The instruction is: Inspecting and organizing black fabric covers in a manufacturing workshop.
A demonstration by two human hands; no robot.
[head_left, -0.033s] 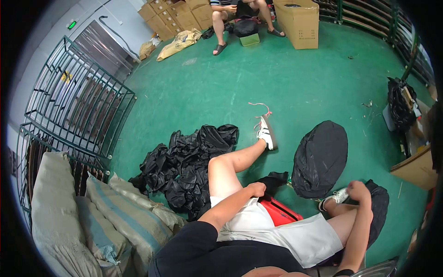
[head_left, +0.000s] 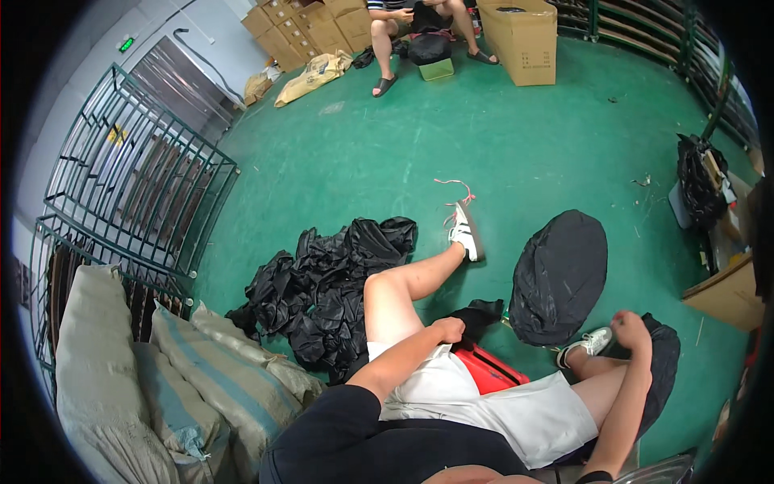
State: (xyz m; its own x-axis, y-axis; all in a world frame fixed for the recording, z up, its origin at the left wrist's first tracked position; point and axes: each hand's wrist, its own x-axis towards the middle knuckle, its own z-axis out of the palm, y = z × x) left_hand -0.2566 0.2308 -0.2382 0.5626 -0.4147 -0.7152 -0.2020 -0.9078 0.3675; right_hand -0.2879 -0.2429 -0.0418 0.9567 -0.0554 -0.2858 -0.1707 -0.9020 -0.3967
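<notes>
My left hand [head_left: 450,329] is closed at the edge of a piece of black fabric [head_left: 480,316], just above my left thigh. Below that fabric, a red box-like thing [head_left: 488,369] with a dark edge sits between my legs. Raised over my right shoe, my right hand [head_left: 631,331] has its fingers curled together; whatever they pinch, if anything, is too small to make out. A rounded, flat-lying black fabric cover [head_left: 560,278] rests on the floor ahead of my right foot. More black fabric [head_left: 661,371] lies beyond my right forearm.
A heap of crumpled black fabric [head_left: 322,290] lies left of my left leg. Stuffed woven sacks [head_left: 218,371] and a green metal rack [head_left: 145,177] stand at left. Another person [head_left: 419,24] sits far ahead beside a tall carton [head_left: 520,44]. A black bag [head_left: 701,181] is at right.
My right hand has shifted very slightly upward and to the right. My left hand and the fabric look the same.
</notes>
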